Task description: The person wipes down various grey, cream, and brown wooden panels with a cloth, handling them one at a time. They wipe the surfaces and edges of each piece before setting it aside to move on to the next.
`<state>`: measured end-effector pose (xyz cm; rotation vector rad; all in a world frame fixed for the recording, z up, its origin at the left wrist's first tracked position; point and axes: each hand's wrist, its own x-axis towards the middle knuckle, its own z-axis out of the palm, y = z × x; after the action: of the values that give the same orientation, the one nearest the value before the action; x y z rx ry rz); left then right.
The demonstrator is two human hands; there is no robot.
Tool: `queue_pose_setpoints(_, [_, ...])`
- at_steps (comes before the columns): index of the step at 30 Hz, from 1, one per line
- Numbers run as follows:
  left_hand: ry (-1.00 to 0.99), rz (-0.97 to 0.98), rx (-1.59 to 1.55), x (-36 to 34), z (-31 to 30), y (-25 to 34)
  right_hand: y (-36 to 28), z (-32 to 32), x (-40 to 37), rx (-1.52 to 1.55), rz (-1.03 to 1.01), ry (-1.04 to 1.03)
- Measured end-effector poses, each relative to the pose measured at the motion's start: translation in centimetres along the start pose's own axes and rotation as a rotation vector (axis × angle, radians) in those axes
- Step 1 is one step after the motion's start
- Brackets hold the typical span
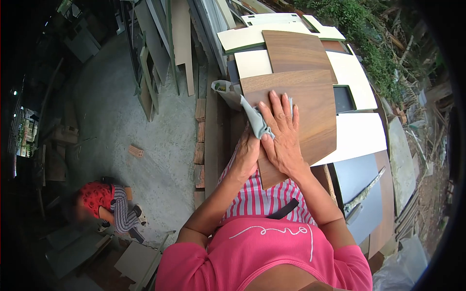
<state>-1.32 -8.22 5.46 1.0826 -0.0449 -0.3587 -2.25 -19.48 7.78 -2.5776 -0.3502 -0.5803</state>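
A brown wood-grain board (310, 106) lies before me, its near corner over my striped trousers. My right hand (284, 136) rests on the board with its fingers spread, and part of a pale grey-blue cloth (257, 121) shows at both sides of its fingers. At the board's left edge is my left hand (248, 150), just below the cloth and close to my right thumb; its fingers are mostly hidden, so its grip does not show. Beyond lies a second brown board (296, 52), partly under the first.
White panels (357, 136) and a grey panel (361, 184) with a stick (366, 191) on it lie right. Bricks (199, 153) line the floor edge at left. Tall boards (182, 43) lean behind. A person in red (99, 199) crouches at lower left.
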Motion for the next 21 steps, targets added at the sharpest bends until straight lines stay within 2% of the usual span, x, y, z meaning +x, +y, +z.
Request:
queue_pose_setpoints(5, [-0.057,-0.070,-0.037,-0.5,-0.2,0.5,3.4,0.3,4.5,-0.080,0.023,0.047])
queue_pose_setpoints(9, [-0.024,-0.092,-0.067,-0.8,-0.5,0.5,12.0,0.3,4.3,-0.094,0.425,0.180])
queue_pose_setpoints(10, [0.000,-0.091,-0.074,-0.8,-0.7,0.7,13.4,0.3,3.2,-0.091,0.420,0.171])
queue_pose_setpoints(12, [0.036,-0.087,-0.083,-0.6,-1.1,0.8,14.9,0.7,1.1,-0.060,0.611,0.157])
queue_pose_setpoints(15, [0.087,-0.046,-0.166,0.1,-1.5,0.5,11.5,1.8,-2.5,-0.163,0.533,0.147])
queue_pose_setpoints(17, [0.155,0.038,-0.162,0.5,-1.2,0.6,5.9,1.9,-3.6,-0.092,0.406,0.072])
queue_pose_setpoints(19, [0.121,0.022,-0.226,0.7,-1.7,0.3,0.4,1.7,-4.6,-0.001,0.183,-0.052])
queue_pose_setpoints(21, [0.082,0.015,-0.289,0.8,-1.6,0.7,-2.4,2.0,-6.0,0.063,0.013,-0.156])
